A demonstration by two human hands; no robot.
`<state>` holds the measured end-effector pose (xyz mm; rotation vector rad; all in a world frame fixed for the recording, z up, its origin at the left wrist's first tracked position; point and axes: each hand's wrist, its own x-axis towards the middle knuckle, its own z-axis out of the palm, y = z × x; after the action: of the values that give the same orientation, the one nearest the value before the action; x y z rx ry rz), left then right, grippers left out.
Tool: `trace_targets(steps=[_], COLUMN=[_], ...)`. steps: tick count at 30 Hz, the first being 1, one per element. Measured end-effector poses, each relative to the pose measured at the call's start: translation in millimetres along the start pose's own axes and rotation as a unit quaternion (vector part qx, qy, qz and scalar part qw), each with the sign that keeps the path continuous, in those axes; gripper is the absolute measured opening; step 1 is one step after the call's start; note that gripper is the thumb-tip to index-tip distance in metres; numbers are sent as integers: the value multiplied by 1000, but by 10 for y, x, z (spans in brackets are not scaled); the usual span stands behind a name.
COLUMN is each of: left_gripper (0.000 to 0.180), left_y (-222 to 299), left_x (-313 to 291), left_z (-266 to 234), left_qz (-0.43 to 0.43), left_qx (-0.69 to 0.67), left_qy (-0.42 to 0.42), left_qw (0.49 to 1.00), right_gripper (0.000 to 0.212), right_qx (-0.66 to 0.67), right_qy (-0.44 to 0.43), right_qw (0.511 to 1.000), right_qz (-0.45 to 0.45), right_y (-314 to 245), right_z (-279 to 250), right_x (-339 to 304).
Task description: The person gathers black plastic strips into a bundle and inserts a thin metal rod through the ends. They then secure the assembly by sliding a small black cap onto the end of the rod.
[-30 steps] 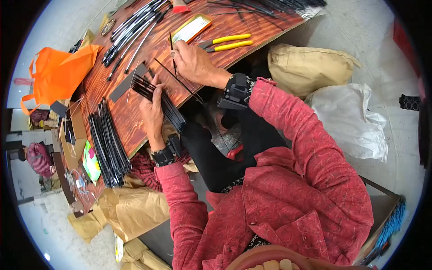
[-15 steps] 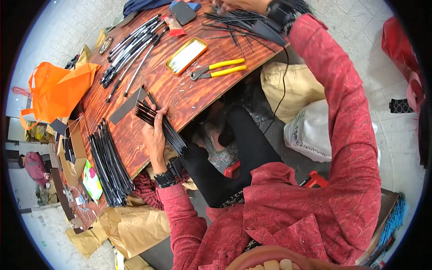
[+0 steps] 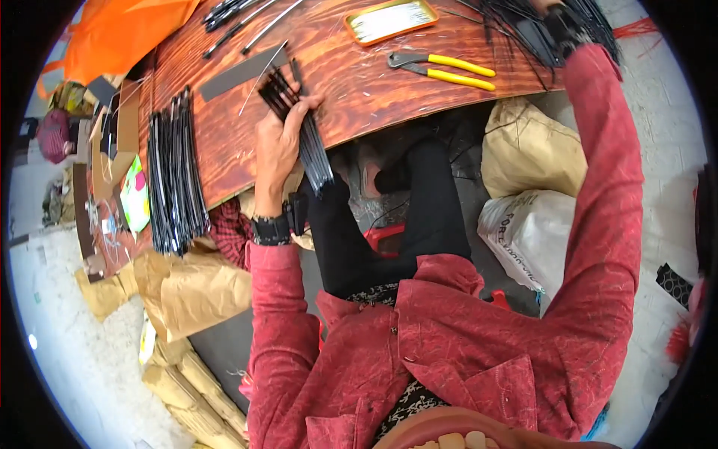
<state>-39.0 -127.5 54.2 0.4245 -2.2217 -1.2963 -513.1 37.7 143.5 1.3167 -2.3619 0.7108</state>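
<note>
My left hand [image 3: 280, 135] is closed around a bundle of thin black rods [image 3: 314, 153] at the table's near edge, their lower ends hanging over it. Beside that hand, a flat dark strip [image 3: 243, 75] lies on the wooden table [image 3: 224, 142]. At the upper right my right hand [image 3: 548, 4] is cut off by the picture's top edge, its fingers out of sight. It is nearest to a loose heap of thin black strands [image 3: 516, 26]. Between the hands lie yellow-handled pincers [image 3: 449, 69] and a yellow-rimmed tray [image 3: 393, 21] of small whitish pieces.
A thick row of black rods [image 3: 176, 172] lies along the table's left end. Beyond it stand an open cardboard box [image 3: 120, 123] and an orange bag [image 3: 120, 37]. Under the right arm are a tan sack [image 3: 531, 146] and a white sack [image 3: 523, 232].
The view has shifted, so the table sits higher in it. My right hand's fingers have passed out of sight at the top. My left hand still grips the rod bundle.
</note>
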Motion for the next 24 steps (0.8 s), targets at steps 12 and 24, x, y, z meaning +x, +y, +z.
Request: trace_targets(steps=[12, 24], left_gripper=[31, 33], left_y=[-347, -398], left_x=[-5, -29], left_z=[-37, -65], left_qz=[13, 47], left_qx=[11, 86], left_qy=[-10, -7], left_qw=[1000, 995], right_gripper=[37, 33], right_qx=[415, 453], right_qy=[-288, -177], right_qw=[855, 866], right_qz=[-119, -116], right_y=[-2459, -2954], right_z=[398, 614], right_x=[-1530, -1550])
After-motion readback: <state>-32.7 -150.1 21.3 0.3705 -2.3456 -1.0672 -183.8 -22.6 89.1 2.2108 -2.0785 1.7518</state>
